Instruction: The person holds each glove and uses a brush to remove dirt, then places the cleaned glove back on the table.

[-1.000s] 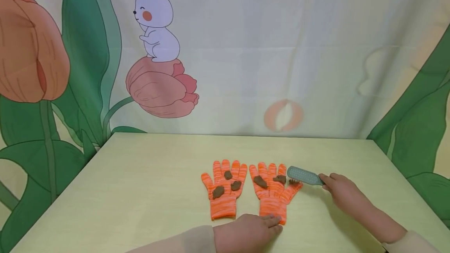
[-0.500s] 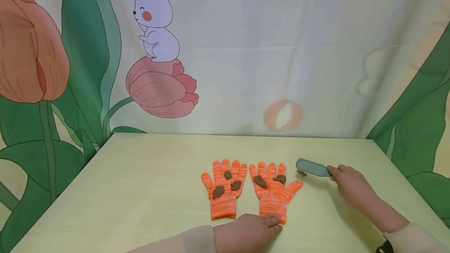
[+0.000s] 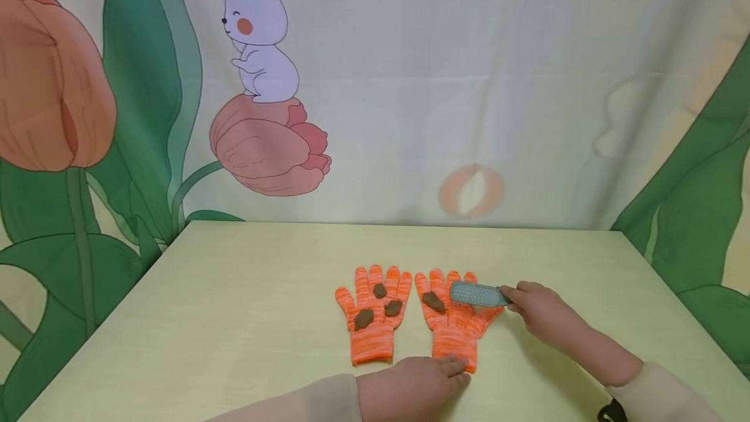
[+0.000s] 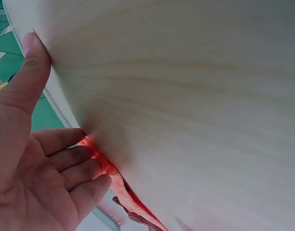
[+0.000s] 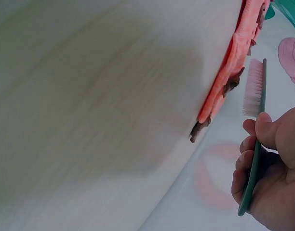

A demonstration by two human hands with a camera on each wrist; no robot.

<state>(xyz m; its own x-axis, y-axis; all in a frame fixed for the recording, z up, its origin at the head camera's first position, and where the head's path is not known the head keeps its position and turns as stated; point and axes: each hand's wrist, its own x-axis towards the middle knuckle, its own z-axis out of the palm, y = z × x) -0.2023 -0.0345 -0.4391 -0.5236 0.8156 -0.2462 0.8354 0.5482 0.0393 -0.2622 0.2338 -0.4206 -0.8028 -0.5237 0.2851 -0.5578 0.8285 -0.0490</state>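
1. Head view shows me only the back of the brush [image 3: 476, 294] above the right orange glove [image 3: 448, 319]; right wrist reveals its bristles [image 5: 253, 89].
2. Right hand [image 3: 545, 314] grips it; left hand [image 3: 413, 384], fingers extended, rests on the cuff [image 3: 452, 344].
3. Tabletop [image 3: 234, 298] stretches wide leftward to its edge [image 3: 120, 308].

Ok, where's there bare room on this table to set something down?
Widest between the leftmost glove and the left edge of the table; also a strip between both gloves and the backdrop. It's crowded at the other glove: left hand at its cuff, brush in right hand over it.
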